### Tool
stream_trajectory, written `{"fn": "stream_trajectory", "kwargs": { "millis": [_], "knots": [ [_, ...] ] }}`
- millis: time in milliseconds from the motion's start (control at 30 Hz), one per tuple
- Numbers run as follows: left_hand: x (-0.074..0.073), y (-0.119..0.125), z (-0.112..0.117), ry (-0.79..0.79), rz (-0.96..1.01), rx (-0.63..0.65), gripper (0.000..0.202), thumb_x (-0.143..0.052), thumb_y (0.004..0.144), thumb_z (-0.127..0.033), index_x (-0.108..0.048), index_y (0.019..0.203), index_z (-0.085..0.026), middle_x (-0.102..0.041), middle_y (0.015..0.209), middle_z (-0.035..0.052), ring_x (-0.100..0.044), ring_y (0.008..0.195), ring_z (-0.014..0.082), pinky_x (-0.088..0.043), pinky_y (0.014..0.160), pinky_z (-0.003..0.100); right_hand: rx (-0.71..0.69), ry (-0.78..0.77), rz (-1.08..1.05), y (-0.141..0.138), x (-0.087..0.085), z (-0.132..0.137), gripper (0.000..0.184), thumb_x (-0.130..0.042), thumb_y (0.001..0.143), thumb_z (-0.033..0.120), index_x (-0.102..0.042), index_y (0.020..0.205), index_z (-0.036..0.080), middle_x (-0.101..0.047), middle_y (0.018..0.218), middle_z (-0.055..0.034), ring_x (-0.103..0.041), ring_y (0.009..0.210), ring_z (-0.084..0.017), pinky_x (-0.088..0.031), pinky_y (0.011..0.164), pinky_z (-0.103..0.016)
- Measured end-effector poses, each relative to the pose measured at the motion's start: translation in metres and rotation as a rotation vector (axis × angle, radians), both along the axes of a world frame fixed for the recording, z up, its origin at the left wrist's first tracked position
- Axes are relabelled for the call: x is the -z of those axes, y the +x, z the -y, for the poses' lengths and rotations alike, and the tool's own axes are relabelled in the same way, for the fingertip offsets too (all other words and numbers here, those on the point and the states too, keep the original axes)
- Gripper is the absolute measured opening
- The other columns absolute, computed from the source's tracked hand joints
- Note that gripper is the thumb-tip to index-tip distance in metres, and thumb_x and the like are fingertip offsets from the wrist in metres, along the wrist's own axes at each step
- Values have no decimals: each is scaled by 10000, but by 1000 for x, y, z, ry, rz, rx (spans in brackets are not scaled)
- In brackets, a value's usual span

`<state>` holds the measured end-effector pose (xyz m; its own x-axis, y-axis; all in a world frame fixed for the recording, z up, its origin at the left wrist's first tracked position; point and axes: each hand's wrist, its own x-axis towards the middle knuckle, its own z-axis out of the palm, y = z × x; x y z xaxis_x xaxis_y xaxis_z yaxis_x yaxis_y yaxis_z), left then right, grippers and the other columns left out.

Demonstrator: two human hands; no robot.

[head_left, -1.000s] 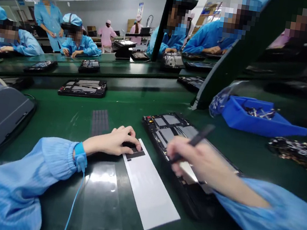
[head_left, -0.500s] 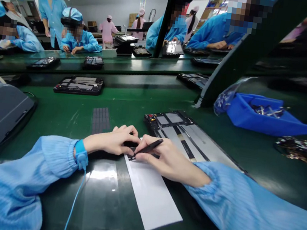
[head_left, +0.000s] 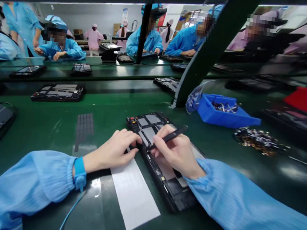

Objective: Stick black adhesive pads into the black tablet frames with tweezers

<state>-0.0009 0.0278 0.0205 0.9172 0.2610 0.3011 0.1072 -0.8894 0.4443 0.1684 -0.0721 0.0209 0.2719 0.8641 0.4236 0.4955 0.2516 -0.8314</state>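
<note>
My right hand [head_left: 178, 151] is closed around black tweezers [head_left: 169, 137], their tips low over the upper left part of an opened tablet [head_left: 150, 134]. Whether the tips touch it or carry a small piece I cannot tell. The tablet lies face down, its grey battery panels and dark flex cables exposed. At its left edge is my left hand [head_left: 117, 148], thumb and forefinger slightly apart, nothing visible between them. Beneath that hand's fingers, a white paper strip [head_left: 135, 194] lies beside the tablet. A blue band with a cord circles my left wrist.
A sheet of dark strips [head_left: 85, 126] lies left of the hands. A blue bin [head_left: 224, 115] of small parts stands right, beside a parts pile [head_left: 258, 141] and a green post [head_left: 203, 61]. Another tablet [head_left: 59, 91] lies further back. Co-workers sit across the line.
My right hand has moved with the tweezers from the paper strip onto the tablet. My left hand stays by the strip's upper end, its fingers now at the tablet's edge. The view has turned right.
</note>
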Motion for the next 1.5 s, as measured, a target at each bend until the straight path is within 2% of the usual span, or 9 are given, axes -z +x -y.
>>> {"fn": "stream_trajectory", "kwargs": {
  "millis": [200,667,833,933,1033,1133,1233,1367,1500],
  "knots": [
    [16,2,7,-168,43,29,284,-469,798,-127,-458,1078,-175,-570,973,32,-514,881,150,-400,802,294,-18,36,111,-4,1,3,259,-496,853,295,-440,621,196,-493,639,-6,-564,488,-114,-438,407,-221],
    [10,0,6,-130,-34,81,335,-440,818,-138,-459,1147,-195,-580,1005,29,-497,932,161,-366,844,304,-103,147,332,-3,-1,4,199,-482,843,218,-492,645,199,-527,620,-20,-516,588,-145,-425,553,-285],
    [11,2,9,65,-134,99,348,-430,814,-145,-479,1154,-194,-561,1059,55,-461,957,194,-358,845,335,-26,188,224,-1,-1,10,257,-504,837,281,-463,593,213,-507,570,-15,-500,540,-144,-418,522,-294],
    [8,7,22,296,-216,72,278,-418,827,-143,-521,1085,-163,-549,1026,98,-452,950,230,-378,787,358,69,228,104,-2,-19,6,251,-529,832,341,-474,620,219,-526,622,-27,-532,555,-154,-446,519,-299],
    [-6,8,27,395,-249,46,202,-417,841,-158,-560,983,-147,-565,975,106,-476,935,240,-389,755,349,2,180,155,-11,-45,-15,159,-568,804,315,-525,690,212,-556,703,-30,-567,623,-162,-472,565,-293],
    [-28,-5,2,217,-302,-91,179,-431,827,-183,-596,890,-157,-594,881,67,-521,828,202,-387,716,300,-128,155,205,-26,-52,-53,86,-583,773,262,-549,734,194,-583,754,-30,-586,679,-164,-484,624,-289],
    [-48,-36,-48,-20,-421,-391,186,-433,803,-212,-601,771,-137,-589,743,48,-518,694,171,-368,648,272,-205,50,113,-45,-34,-93,93,-577,765,255,-541,726,179,-591,712,-26,-607,662,-169,-495,640,-298],
    [-53,-74,-105,-193,-537,-375,141,-546,718,-249,-616,734,-127,-595,663,-1,-511,630,133,-366,594,224,-426,-157,-91,-76,-4,-125,106,-562,781,233,-527,701,174,-605,674,-18,-647,652,-172,-519,655,-297],
    [-39,-80,-123,-323,-616,-333,142,-640,602,-223,-624,706,-128,-563,597,-32,-488,595,116,-344,553,206,-504,-180,-101,-99,8,-132,91,-547,793,190,-526,705,178,-613,669,-7,-650,645,-158,-514,636,-268]
  ]
}}
